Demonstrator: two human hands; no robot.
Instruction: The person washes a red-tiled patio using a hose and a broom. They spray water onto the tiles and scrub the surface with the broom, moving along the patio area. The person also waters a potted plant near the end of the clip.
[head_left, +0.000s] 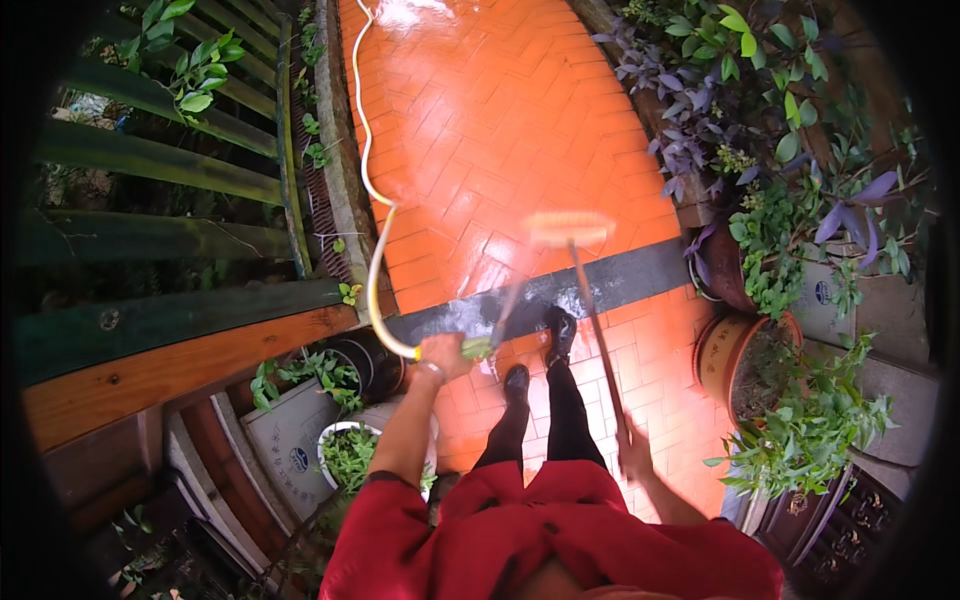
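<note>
My left hand (445, 354) is wrapped around a green hose nozzle (477, 347), and a blurred jet of water (510, 304) leaves its tip toward the paving. A pale yellow garden hose (377, 277) curves up from this hand along the left side of the path. In my right hand (635, 452) is the long brown handle (598, 322) of a broom. Its pale head (570, 228), blurred by motion, is over the wet orange herringbone tiles (517, 127), just beyond a dark grey band (630, 280) across the path.
On the left stand a green slatted wooden fence (161, 157), a black pot (375, 367) and a white planter (324, 446). Purple-leaved plants (694, 112) and a brown flowerpot (724, 360) line the right. Black wet shoes (560, 334) are on the tiles.
</note>
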